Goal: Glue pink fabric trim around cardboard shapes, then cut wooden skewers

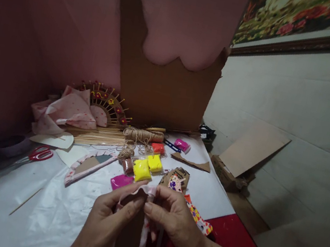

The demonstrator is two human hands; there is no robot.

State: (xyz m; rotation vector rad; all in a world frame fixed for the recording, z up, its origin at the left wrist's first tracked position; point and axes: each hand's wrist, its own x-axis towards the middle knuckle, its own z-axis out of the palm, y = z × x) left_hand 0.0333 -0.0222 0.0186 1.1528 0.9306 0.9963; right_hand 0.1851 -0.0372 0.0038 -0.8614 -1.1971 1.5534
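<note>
Left hand [104,221] and right hand [174,218] pinch a pink fabric strip [141,243] against a cardboard piece [129,236], edging seemingly unfinished; one fabric-edged wedge [89,166] lies complete on the table [52,216].

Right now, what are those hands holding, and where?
Both the left hand and right hand pinch a pink fabric strip at its upper end.

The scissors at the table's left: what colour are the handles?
The handles are red; the head view, the only one, shows them clearly.
</note>
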